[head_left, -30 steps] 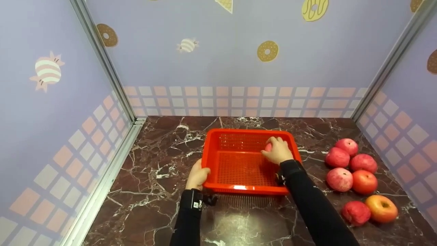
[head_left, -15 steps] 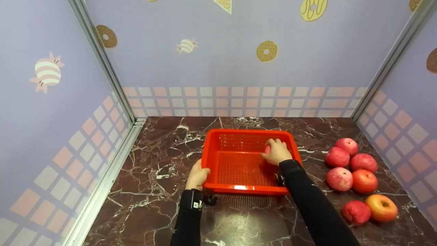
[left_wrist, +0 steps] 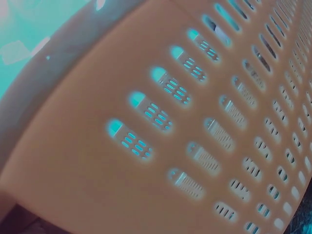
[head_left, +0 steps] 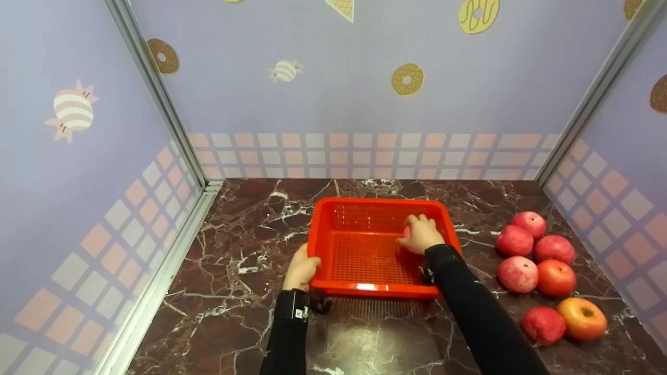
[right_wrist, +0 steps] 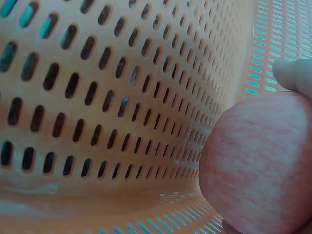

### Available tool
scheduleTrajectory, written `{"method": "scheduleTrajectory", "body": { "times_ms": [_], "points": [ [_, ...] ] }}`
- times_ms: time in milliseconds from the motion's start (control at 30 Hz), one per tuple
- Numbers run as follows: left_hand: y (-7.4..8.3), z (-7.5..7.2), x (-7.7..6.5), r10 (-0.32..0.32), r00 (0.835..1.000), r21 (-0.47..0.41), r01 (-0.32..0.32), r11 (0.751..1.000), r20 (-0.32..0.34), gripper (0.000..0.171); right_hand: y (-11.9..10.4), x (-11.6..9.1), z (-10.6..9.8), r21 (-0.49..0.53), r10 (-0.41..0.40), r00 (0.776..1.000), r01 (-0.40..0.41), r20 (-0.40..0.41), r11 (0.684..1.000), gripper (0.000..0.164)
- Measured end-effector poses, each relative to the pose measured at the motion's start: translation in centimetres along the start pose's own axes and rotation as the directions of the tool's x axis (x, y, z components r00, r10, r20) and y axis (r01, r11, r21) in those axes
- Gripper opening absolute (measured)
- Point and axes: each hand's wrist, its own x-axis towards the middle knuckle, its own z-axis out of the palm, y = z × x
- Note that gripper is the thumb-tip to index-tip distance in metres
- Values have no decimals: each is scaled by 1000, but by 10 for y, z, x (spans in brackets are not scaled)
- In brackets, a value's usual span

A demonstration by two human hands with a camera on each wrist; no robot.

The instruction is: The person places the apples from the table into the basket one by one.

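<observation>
The basket (head_left: 396, 289) is bright orange-red; the marble tabletop (head_left: 229, 323) maroon, veined white. At the basket's four o'clock, a yellow-orange apple (head_left: 581, 319); at three, pinkish-red apples (head_left: 555, 249). Twelve o'clock: lilac back wall (head_left: 344, 99), pink-and-white checked below.

Red slotted basket (head_left: 375, 289), open side up; streaked pinkish apple (right_wrist: 256, 163), held inside

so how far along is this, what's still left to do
It looks early, apparently loading the basket. Done: the basket is in position, its left side gripped by the left hand. In hand: the right hand holds one apple inside it, not yet released; no other apple shows in there. Left: seven apples lie on the counter to the basket's right.
</observation>
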Motion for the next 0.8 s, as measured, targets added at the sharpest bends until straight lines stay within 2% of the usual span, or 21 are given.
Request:
{"method": "scheduleTrajectory", "body": {
  "times_ms": [167, 467, 633, 800],
  "points": [
    [-1, 0, 0, 3, 1000, -6, -3, 1000, 3, 67, -2, -1, 0, -3, -7, 999, 7, 33, 1000, 55],
    [-4, 0, 3, 8, 1000, 12, -8, 1000, -9, 68, -5, -2, -3, -11, 57, 991, -56, 123, 998, 68],
    [-4, 0, 1, -14, 1000, 0, 14, 1000, -13, 69, -6, -2, -3, 2, 68, 990, -69, 126, 998, 78],
    [-2, 0, 0, -15, 1000, 3, 15, 1000, -8, 68, -7, 0, -4, 36, 81, 993, -84, 85, 996, 89]
  ]
}}
